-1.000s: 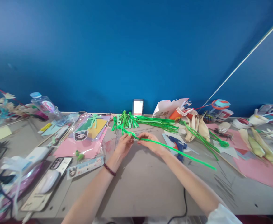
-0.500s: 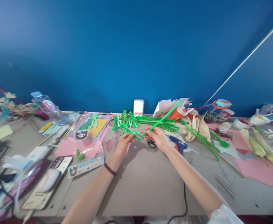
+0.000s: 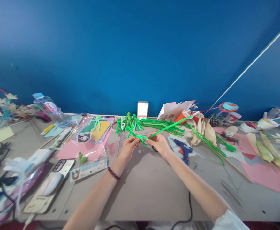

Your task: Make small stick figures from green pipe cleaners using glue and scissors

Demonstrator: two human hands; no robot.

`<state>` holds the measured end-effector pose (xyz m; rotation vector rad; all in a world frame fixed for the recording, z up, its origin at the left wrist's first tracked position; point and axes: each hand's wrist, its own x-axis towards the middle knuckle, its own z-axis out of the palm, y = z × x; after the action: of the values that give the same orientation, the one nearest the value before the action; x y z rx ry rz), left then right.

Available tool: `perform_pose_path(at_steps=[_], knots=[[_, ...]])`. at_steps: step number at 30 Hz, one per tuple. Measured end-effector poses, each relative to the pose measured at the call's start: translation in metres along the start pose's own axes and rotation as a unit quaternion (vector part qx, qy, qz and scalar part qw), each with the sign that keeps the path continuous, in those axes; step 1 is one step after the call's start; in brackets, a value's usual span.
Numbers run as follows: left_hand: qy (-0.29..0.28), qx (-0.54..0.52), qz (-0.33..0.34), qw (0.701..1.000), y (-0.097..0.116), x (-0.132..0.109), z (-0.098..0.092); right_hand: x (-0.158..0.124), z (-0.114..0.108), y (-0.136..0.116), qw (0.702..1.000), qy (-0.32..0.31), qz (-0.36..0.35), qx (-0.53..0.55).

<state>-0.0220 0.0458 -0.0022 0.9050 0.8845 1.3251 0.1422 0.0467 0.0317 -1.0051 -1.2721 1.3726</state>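
My left hand (image 3: pixel 129 146) pinches a small figure (image 3: pixel 137 136) of bent green pipe cleaners near the middle of the table. Beside it, the fingers of my right hand (image 3: pixel 159 143) are closed on a long bright green pipe cleaner (image 3: pixel 172 124), whose free end points up to the right. Its near end meets the figure between my fingertips; how they join is too small to tell. Just behind my hands stand several finished-looking green pipe cleaner figures (image 3: pixel 128 121). A bundle of loose green pipe cleaners (image 3: pixel 165 126) lies to their right.
A blue glue gun (image 3: pixel 184 149) rests right of my hands, near dried husks (image 3: pixel 209 132). On the left are pink paper sheets (image 3: pixel 68 147), a phone (image 3: pixel 42 198) with a white mouse (image 3: pixel 51 183), and a plastic bottle (image 3: pixel 49 107). A blue wall (image 3: pixel 140 57) rises behind.
The long pipe cleaner has swung lower, from a steep slant to a flatter one toward the right. My hands have come slightly closer together.
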Motion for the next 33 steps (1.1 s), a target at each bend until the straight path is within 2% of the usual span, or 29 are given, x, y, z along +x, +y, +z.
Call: perform_pose_path(at_steps=[6,12,16,25,33], knots=[[0.014,0.009,0.007,1.000,-0.001,0.001,-0.001,0.001,0.001,0.010,0.999,0.006,-0.034,-0.029],[-0.022,-0.032,-0.006,0.999,-0.002,0.000,0.004,0.002,0.002,0.016,0.998,0.024,-0.047,-0.039],[-0.050,-0.032,-0.003,0.998,-0.001,-0.003,0.007,0.003,0.002,0.015,0.997,0.036,-0.048,-0.054],[-0.052,-0.007,0.016,0.999,0.002,-0.003,0.006,0.001,0.002,0.010,0.996,0.030,-0.048,-0.074],[-0.071,-0.002,0.016,0.997,0.009,-0.007,0.011,0.001,0.001,0.009,0.995,0.048,-0.050,-0.071]])
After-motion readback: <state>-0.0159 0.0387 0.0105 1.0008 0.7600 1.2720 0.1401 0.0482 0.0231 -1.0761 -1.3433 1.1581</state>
